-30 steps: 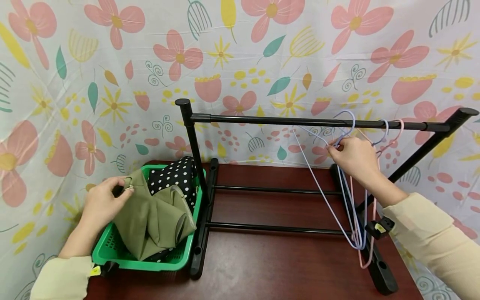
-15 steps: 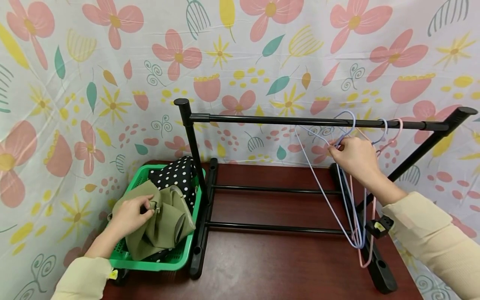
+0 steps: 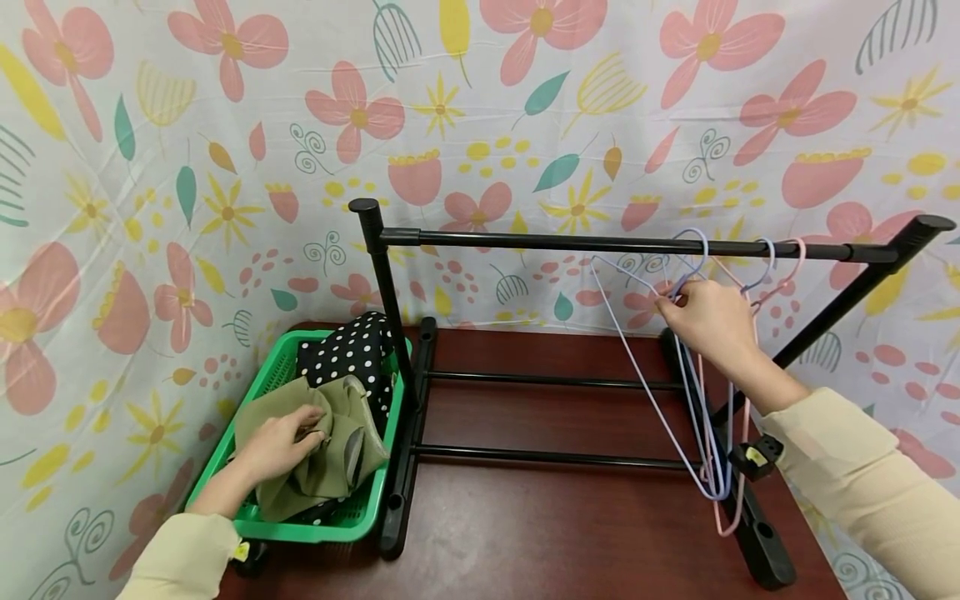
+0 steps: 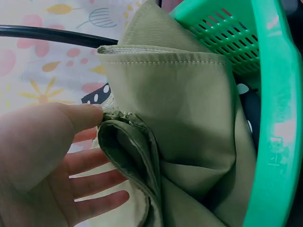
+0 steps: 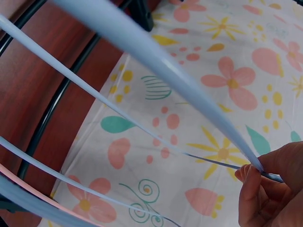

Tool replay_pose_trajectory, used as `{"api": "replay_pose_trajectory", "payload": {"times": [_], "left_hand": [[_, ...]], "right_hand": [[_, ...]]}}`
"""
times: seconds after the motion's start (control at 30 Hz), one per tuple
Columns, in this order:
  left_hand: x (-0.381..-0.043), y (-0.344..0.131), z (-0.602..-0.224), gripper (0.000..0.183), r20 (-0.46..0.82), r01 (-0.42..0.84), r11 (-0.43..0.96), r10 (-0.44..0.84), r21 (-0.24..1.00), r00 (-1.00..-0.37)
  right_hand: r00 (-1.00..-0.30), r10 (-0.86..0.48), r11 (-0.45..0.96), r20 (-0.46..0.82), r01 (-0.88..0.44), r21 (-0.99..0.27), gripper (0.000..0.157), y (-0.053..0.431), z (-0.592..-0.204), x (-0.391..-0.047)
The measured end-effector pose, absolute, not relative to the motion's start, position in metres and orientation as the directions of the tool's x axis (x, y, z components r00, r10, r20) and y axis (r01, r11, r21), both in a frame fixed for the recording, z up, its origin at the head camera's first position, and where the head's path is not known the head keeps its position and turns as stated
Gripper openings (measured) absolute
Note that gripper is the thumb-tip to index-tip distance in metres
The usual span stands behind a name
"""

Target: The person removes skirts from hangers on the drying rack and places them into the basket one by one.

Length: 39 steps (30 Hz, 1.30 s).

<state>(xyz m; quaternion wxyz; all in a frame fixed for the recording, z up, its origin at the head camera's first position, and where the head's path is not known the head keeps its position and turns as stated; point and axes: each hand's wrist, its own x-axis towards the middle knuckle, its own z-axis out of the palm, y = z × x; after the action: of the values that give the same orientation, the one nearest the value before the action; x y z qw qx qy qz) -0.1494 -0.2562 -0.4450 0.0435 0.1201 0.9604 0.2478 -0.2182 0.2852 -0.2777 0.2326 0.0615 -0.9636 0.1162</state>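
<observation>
In the head view, my left hand (image 3: 281, 450) is over the olive-green garment (image 3: 360, 433), which lies bunched in the green basket (image 3: 352, 533). The left wrist view shows thumb and index finger pinching the garment's gathered edge (image 4: 125, 118), with the other fingers fairly straight beside it. A stitched hem (image 4: 165, 56) folds over behind. With thumb and fingertips, my right hand (image 3: 708, 321) pinches a pale lavender hanger (image 3: 627, 337) just below its hook, which is over the black rack's top bar (image 3: 525, 241).
A black polka-dot cloth (image 3: 352, 350) fills the basket's back. Right of my right hand, another lavender hanger (image 3: 769, 265) and a pink hanger (image 3: 799, 262) hang on the bar. The rack stands on a dark red-brown table (image 3: 525, 533) before a flower-patterned sheet (image 3: 480, 125).
My left hand has moved right from the basket's left side, carrying the garment's edge and folding it over the rest. My right hand stays at the hanger, which has shifted only slightly.
</observation>
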Motion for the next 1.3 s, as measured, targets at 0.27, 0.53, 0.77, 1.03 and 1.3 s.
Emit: {"api": "replay_pose_trajectory", "payload": {"times": [0.27,0.53,0.77,1.03,1.3], "left_hand": [[-0.146,-0.259,-0.454,0.031,-0.143,0.204,0.838,0.315,0.507,-0.938],[-0.141,-0.259,-0.454,0.031,-0.200,0.203,0.834,0.346,0.513,-0.917],[-0.136,-0.255,-0.455,0.032,-0.242,0.181,0.837,0.346,0.516,-0.906],[-0.133,-0.255,-0.460,0.031,-0.250,0.172,0.857,0.325,0.486,-0.912],[-0.135,-0.254,-0.448,0.030,-0.243,0.229,0.871,0.358,0.435,-0.902]], "right_hand": [[-0.891,-0.053,0.965,0.451,-0.162,-0.206,0.042,0.285,-0.281,-0.217],[-0.914,-0.020,0.971,0.406,-0.115,-0.211,0.042,0.284,-0.281,-0.220],[-0.929,-0.015,0.976,0.369,-0.095,-0.198,0.046,0.282,-0.281,-0.220],[-0.927,-0.028,0.971,0.375,-0.114,-0.209,0.045,0.280,-0.283,-0.221],[-0.917,-0.050,0.974,0.396,-0.133,-0.186,0.050,0.281,-0.282,-0.214]]}}
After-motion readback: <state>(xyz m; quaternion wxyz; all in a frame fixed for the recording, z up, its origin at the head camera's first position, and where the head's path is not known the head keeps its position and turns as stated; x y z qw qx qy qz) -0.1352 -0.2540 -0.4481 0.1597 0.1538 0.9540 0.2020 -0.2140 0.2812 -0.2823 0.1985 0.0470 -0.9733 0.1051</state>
